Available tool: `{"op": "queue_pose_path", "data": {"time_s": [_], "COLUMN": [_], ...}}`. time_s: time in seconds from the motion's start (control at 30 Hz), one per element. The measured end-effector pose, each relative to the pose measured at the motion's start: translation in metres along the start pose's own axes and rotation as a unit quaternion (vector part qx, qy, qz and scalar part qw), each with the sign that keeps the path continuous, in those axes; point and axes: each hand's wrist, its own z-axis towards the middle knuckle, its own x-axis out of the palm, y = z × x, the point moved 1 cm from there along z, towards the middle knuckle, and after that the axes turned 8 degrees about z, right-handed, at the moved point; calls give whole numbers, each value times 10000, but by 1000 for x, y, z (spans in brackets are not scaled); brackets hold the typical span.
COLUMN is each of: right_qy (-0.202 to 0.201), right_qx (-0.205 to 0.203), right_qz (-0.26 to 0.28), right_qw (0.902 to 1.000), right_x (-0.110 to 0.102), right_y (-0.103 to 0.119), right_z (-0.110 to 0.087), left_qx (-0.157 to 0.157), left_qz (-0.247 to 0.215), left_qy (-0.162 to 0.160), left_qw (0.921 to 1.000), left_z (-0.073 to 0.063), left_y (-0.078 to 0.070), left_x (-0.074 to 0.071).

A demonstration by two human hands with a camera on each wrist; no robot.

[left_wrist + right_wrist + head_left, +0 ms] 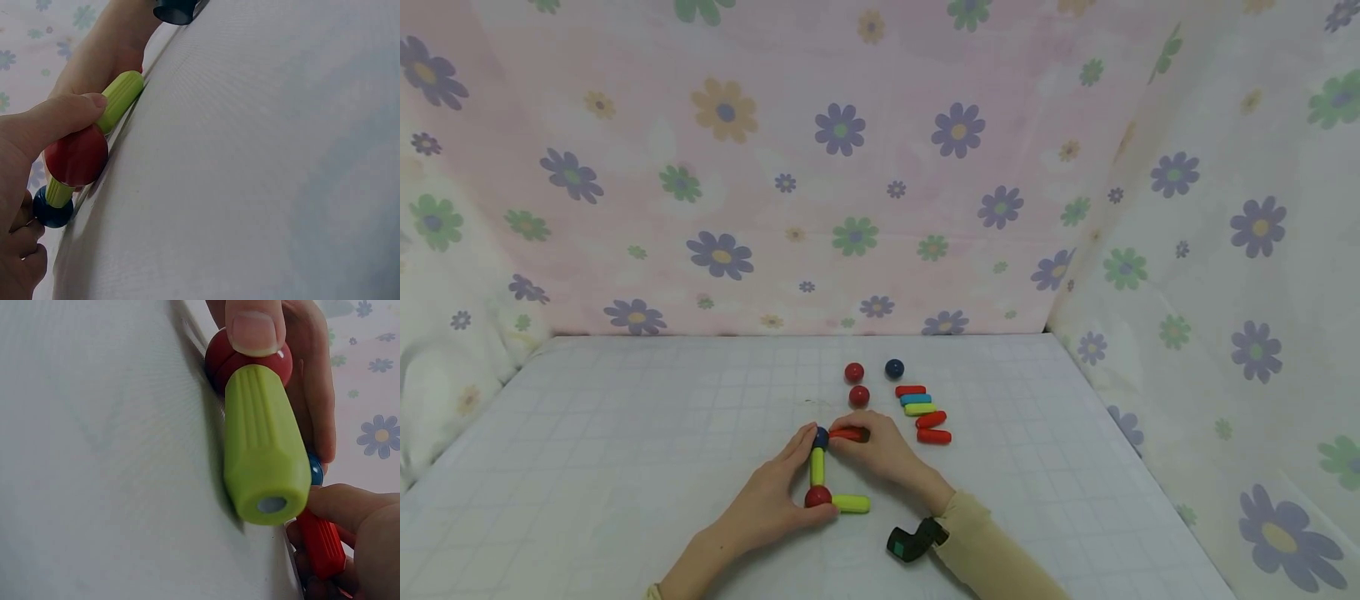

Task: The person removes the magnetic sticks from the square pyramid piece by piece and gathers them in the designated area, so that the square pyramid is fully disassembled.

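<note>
On the table stands an L-shaped magnetic stick-and-ball frame: a red ball (818,497) at the corner, a yellow-green stick (852,503) pointing right, and another yellow-green stick (817,468) leading to a dark blue ball (820,438). My left hand (767,500) holds this frame from the left, thumb at the red ball, fingertips against the blue ball. My right hand (880,450) pinches a red stick (848,434), its end at the blue ball; the right wrist view shows the red stick (322,544) below the thumb. A metal disc shows in the near yellow-green stick's end (272,504).
Beyond the hands lie two red balls, one farther (854,372) and one nearer (859,396), and a dark blue ball (894,368). Right of them are several loose sticks, including a blue stick (916,400) and a red stick (934,436). Flowered cloth (850,208) hangs behind the table.
</note>
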Motion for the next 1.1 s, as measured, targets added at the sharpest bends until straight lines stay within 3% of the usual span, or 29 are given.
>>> {"op": "queue_pose_path", "data": {"time_s": [1.1], "right_qy": [4], "right_qx": [-164], "right_qz": [-175], "right_qw": [9997], "right_x": [3], "right_y": [0], "right_z": [1], "left_qx": [0], "left_qz": [9], "left_qy": [-40], "left_qw": [10000], "left_z": [0], "left_y": [-1], "left_x": [0]}}
